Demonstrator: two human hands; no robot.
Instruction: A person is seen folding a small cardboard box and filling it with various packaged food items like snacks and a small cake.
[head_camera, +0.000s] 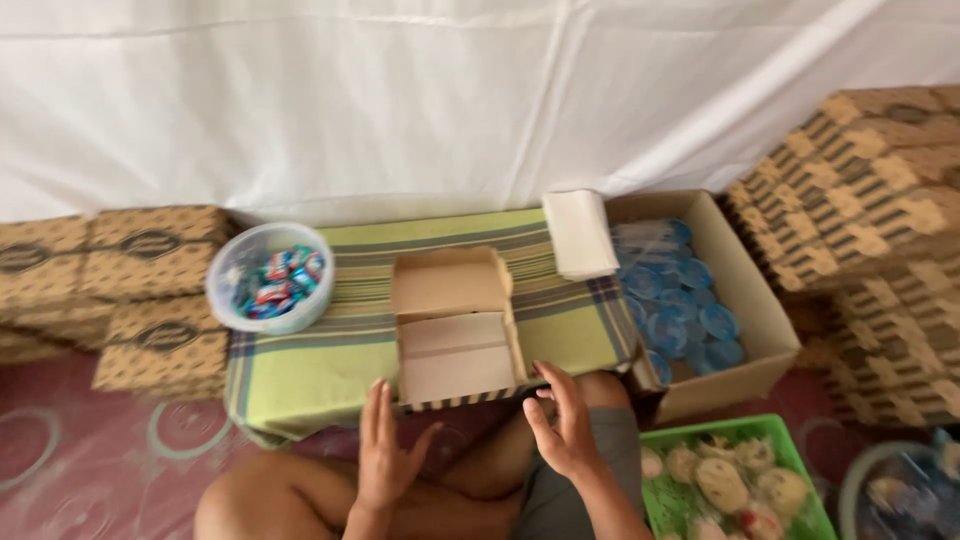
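A green striped cloth (330, 360) covers the counter. On it: an open cardboard box (455, 325) at centre, a candy bowl (270, 277) at nine o'clock, and white napkins (580, 233) at two.

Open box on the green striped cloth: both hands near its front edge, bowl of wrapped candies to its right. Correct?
Not quite. The head view shows the bowl of wrapped candies to the left of the open box, not the right. The rest holds: the box sits on the green striped cloth, with the left hand and right hand near its front edge.
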